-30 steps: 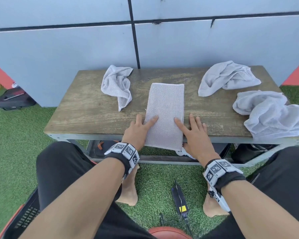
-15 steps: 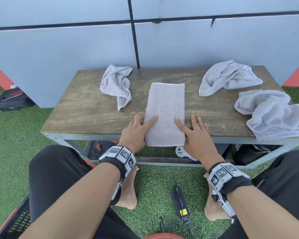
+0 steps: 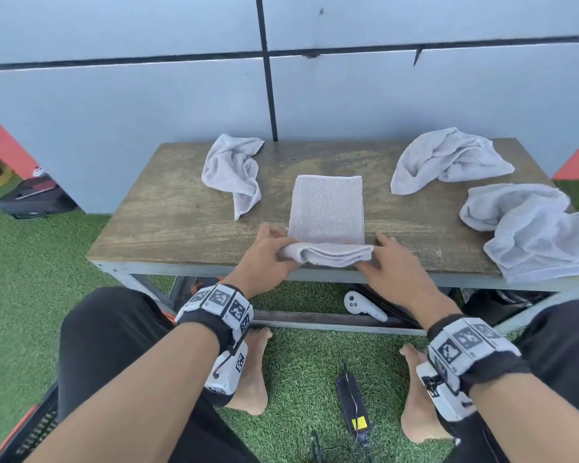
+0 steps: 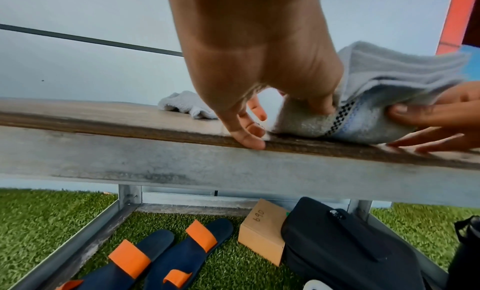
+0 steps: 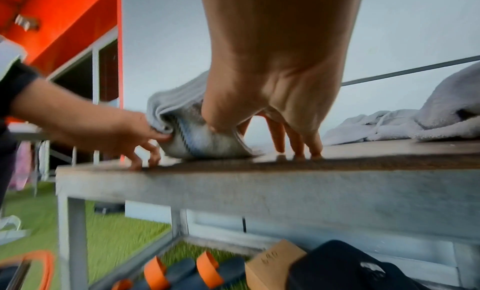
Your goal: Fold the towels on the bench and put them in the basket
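Observation:
A grey towel, folded into a long strip, lies mid-bench. Its near end is raised and curled over. My left hand pinches the left corner of that end, thumb on top in the left wrist view. My right hand pinches the right corner, with its other fingertips on the wood. Crumpled towels lie at back left, back right and over the front right edge. A black basket with an orange rim shows partly by my left leg.
Under the bench lie blue-orange sandals, a cardboard box, a black bag and a white controller. A black device with a cable lies on the grass between my bare feet. A grey wall stands right behind the bench.
Both hands lay flat on the towel's near end before. Now they pinch its corners, and that end is lifted off the bench edge and curls toward the far end.

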A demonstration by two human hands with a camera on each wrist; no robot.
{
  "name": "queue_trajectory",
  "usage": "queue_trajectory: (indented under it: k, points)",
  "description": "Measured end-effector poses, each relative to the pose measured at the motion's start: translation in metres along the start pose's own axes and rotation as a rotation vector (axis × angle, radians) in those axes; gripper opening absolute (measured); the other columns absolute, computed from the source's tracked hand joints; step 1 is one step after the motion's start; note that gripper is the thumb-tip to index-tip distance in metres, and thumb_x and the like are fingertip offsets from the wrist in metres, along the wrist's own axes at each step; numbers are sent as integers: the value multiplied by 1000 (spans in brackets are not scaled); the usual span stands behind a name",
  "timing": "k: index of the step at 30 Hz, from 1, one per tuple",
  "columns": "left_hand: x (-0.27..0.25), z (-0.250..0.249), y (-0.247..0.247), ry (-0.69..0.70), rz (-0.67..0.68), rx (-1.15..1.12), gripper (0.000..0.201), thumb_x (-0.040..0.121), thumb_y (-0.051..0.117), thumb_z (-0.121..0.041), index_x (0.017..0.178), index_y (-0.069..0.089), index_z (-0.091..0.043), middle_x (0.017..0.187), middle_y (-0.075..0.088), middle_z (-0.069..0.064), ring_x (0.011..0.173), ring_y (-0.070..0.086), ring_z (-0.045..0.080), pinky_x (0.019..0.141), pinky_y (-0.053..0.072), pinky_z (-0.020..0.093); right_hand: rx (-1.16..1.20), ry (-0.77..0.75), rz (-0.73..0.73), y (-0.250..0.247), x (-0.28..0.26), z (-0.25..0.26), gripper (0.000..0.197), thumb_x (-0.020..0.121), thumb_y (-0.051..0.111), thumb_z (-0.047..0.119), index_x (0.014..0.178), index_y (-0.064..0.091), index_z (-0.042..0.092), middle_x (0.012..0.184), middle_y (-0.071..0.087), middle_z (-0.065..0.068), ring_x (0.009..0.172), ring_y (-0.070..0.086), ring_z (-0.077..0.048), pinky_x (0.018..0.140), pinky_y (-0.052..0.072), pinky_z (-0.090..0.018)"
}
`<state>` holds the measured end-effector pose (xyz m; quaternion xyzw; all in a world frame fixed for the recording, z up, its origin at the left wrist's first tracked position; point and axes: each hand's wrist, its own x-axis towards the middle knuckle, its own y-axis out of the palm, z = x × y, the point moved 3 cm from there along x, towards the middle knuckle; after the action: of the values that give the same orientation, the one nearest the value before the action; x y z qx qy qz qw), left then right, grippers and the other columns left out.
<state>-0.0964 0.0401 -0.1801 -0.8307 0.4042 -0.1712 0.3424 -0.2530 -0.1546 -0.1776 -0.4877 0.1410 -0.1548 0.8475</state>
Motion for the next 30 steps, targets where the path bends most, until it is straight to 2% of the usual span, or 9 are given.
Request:
queue_trajectory:
  k: [2, 5, 8, 10, 11, 15, 20, 26, 30]
  points:
    - [0, -6, -3, 3, -34, -111, 23, 89, 73, -36, 106, 72, -20, 112, 45, 0, 89, 52, 7, 79, 51, 25, 212, -44, -45, -16, -1, 11, 28, 98, 58, 41, 120, 72, 33, 150, 45, -8, 142, 38, -33, 115, 33, -45]
    - [2, -15, -7, 24, -169, -245, 25, 92, 69, -40, 90, 71, -15, 100, 52, -1, 74, 53, 9, 68, 47, 23, 324, -129, -192, -32, -5, 23, 23, 96, 62, 36, 113, 74, 28, 140, 52, 0, 133, 45, -17, 111, 36, -38]
    - [5, -24, -7, -31, -267, -405, 28, 95, 65, -39, 69, 59, -29, 67, 48, -11, 55, 40, 7, 54, 35, 25, 436, -64, -206, -39, -1, 33, 10, 99, 57, 41, 94, 66, 40, 97, 62, 14, 90, 57, -4, 78, 41, -26]
    - [9, -28, -5, -52, -298, -442, 40, 96, 63, -40, 58, 51, -35, 54, 40, -16, 49, 32, 8, 49, 28, 25, 460, -5, -171, -39, 8, 36, 25, 102, 51, 40, 77, 52, 39, 67, 52, 15, 62, 48, -3, 61, 33, -24]
    - [12, -30, -4, -51, -325, -427, 42, 96, 63, -43, 58, 48, -35, 53, 38, -16, 50, 32, 8, 50, 28, 26, 458, 19, -162, -38, 12, 36, 31, 103, 50, 39, 72, 47, 37, 62, 47, 14, 57, 43, -5, 58, 31, -25]
    - [28, -22, 0, -101, -396, -370, 36, 97, 59, -46, 73, 46, -21, 59, 40, -15, 53, 34, 7, 49, 30, 20, 437, 99, -116, -32, 34, 26, 32, 104, 46, 42, 78, 49, 24, 69, 49, 6, 61, 46, -10, 57, 32, -27]
    - [49, -7, 9, -233, -341, -264, 39, 101, 52, -41, 73, 44, -14, 65, 45, -4, 54, 36, 11, 53, 32, 27, 375, 156, -69, -14, 60, 8, 39, 103, 44, 46, 98, 60, 11, 90, 65, -4, 82, 62, -21, 67, 44, -34]
    - [84, -22, -5, -161, -467, -122, 33, 103, 47, -37, 77, 38, -19, 62, 47, -8, 54, 42, 13, 54, 35, 35, 395, 126, -193, -26, 88, 8, 44, 103, 45, 43, 96, 57, 1, 80, 60, -7, 70, 55, -23, 60, 41, -37]
    - [116, -10, -3, -211, -405, -25, 32, 103, 43, -41, 85, 44, -15, 71, 59, 4, 68, 58, 31, 62, 45, 40, 339, 149, -213, -28, 115, 3, 39, 104, 43, 39, 77, 46, 12, 71, 50, -1, 64, 46, -16, 56, 30, -31]
